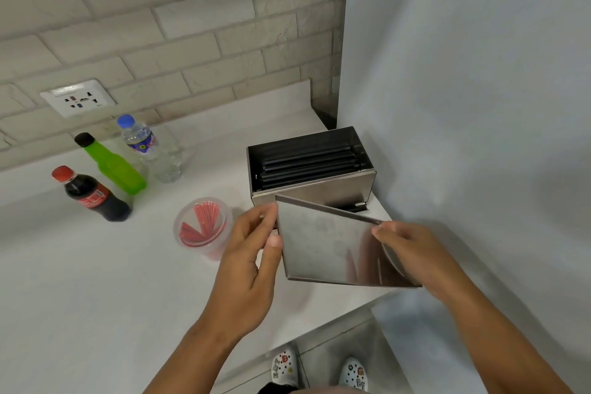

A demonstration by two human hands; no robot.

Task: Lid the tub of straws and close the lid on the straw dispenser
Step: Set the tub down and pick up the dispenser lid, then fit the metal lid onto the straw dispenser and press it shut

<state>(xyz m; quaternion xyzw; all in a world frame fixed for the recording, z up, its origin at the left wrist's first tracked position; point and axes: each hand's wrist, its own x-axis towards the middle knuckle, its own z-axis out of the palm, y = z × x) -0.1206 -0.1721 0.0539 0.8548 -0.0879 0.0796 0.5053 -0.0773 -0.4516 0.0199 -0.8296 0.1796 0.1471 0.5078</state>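
A steel straw dispenser (339, 184) stands open on the white counter by the right wall, with black straws lying inside. Its flat steel lid (326, 243) is held tilted in front of the box, below its top edge. My left hand (252, 253) grips the lid's left edge and my right hand (406, 249) grips its right edge. A clear round tub (202, 227) of red straws stands left of the lid, just beside my left hand. It seems to have a clear lid on it, though I cannot tell for sure.
Three bottles stand at the back left: a cola bottle (92, 195), a green bottle (112, 165) and a water bottle (150, 150). A wall socket (78, 98) sits on the brick wall. The counter edge (319, 320) runs past my forearms; the right wall (463, 105) is close.
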